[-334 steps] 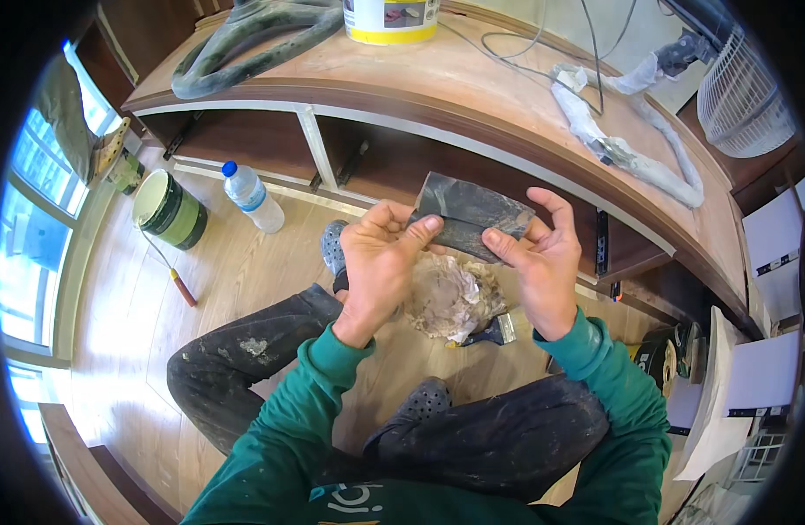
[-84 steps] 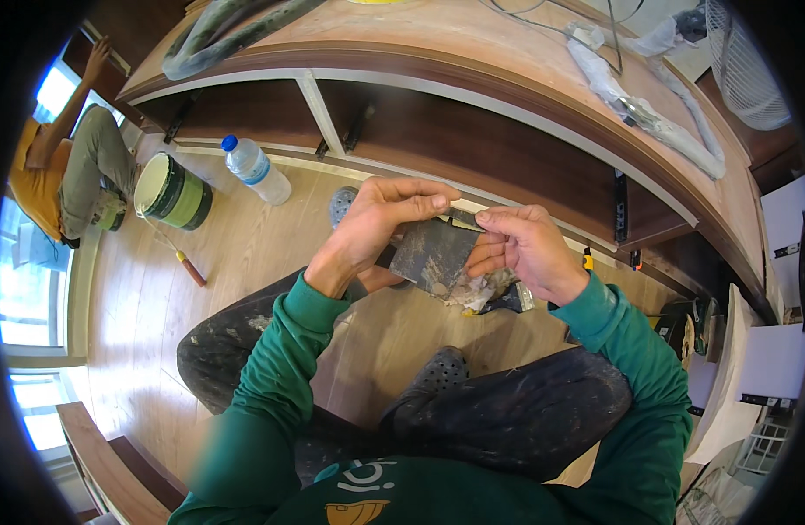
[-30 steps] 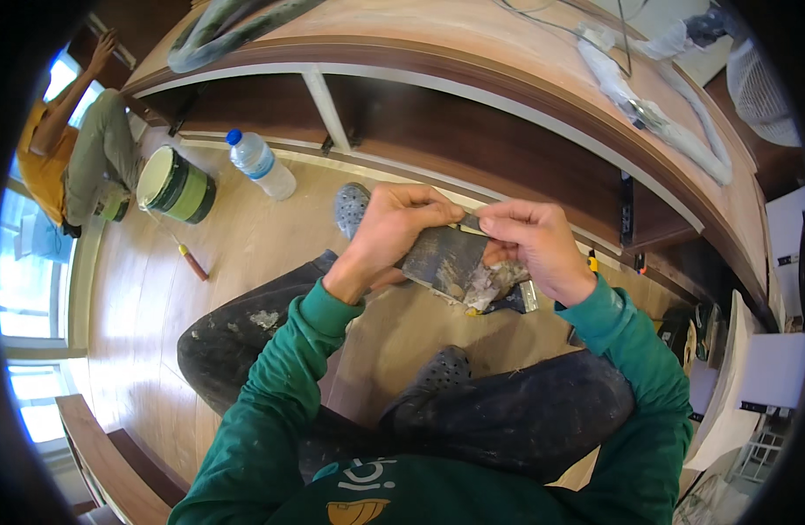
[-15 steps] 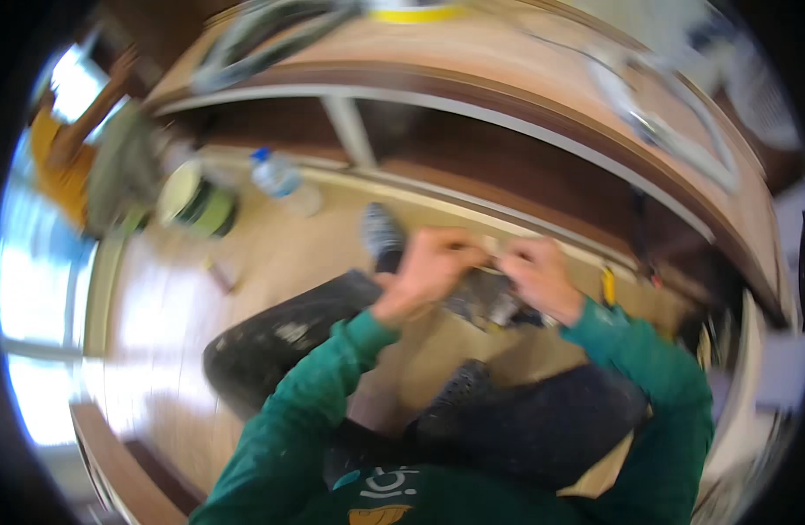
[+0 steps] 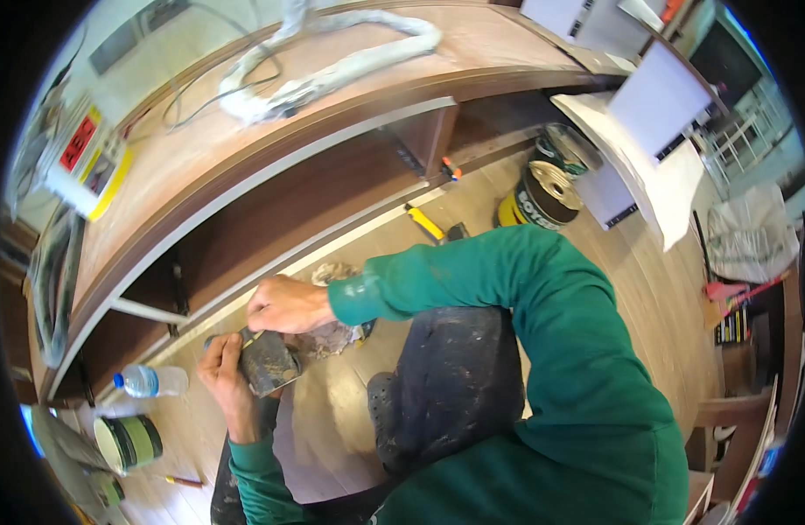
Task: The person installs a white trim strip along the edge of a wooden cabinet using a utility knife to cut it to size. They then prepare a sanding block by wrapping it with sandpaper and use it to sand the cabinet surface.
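My left hand [image 5: 227, 381] is closed around the edge of a dark, dirty, flat square tool [image 5: 271, 363] that looks like a scraper. My right hand [image 5: 289, 304] is just above it, fingers bent together near the tool's upper edge. A thin pale sliver shows by those fingertips, but what they pinch is hidden. Beside the tool and partly under my right wrist lies a crumpled, stained grey bundle [image 5: 332, 337], of plastic or cloth. My right forearm, in a green sleeve, crosses the middle of the view.
A long low wooden cabinet [image 5: 324, 188] runs ahead, with a wrapped hose [image 5: 359, 74] and a white bucket [image 5: 86, 166] on top. On the floor are a water bottle [image 5: 149, 381], a green tub [image 5: 129, 442], a yellow-handled tool [image 5: 424, 222] and a black-and-yellow can [image 5: 538, 197].
The view has swung round, so the bottle and tub now appear lower left. Earlier both hands met above the crumpled bundle; now they are beside it, with the square tool plainly visible in my left.
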### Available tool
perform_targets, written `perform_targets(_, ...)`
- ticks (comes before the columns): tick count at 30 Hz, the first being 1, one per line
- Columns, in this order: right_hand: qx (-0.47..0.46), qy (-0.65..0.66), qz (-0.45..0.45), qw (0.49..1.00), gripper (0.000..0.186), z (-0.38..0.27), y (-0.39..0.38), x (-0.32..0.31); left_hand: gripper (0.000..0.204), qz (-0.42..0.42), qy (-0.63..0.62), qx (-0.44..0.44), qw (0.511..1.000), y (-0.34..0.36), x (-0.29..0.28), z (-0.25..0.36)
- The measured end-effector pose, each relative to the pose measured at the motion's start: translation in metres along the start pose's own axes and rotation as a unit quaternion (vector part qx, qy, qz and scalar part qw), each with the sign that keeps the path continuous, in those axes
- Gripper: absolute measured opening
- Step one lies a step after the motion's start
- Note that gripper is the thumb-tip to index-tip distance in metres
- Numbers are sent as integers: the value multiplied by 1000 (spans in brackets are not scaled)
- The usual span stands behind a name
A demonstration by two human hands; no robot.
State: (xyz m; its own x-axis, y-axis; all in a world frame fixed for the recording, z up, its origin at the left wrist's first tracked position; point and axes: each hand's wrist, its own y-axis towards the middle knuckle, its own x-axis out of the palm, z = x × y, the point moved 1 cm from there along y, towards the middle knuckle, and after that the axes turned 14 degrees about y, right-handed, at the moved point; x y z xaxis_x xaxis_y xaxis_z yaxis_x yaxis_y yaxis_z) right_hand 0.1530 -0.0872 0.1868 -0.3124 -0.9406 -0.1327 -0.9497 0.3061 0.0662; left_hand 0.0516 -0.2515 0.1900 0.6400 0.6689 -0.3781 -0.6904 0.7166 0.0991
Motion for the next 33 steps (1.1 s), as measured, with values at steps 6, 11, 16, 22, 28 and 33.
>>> perform_targets(6, -19, 17, -29, 999, 31, -23, -3, 1, 24, -95, -76, 18, 992, 10, -3, -12)
perform_targets(11, -161, -93, 35, 982, 33, -22, -2, 8, 25, -92, -53, 24, 994, 10, 3, -6)
perform_targets(16, -142, -53, 101, 983, 29, -37, -8, 0, 22, -24, -118, -29, 992, 10, 13, 7)
perform_targets(22, -91, -50, 39, 994, 26, -19, 5, -23, 25, -84, -63, -3, 994, 17, -12, 1)
perform_targets(28, -195, -125, -69, 970, 30, -1, -1, -25, 22, 4, 102, -16, 995, -11, -12, 43)
perform_targets(33, -182, -238, 68, 952, 11, -40, -17, -15, 20, 39, 74, 1, 997, -7, -1, 21)
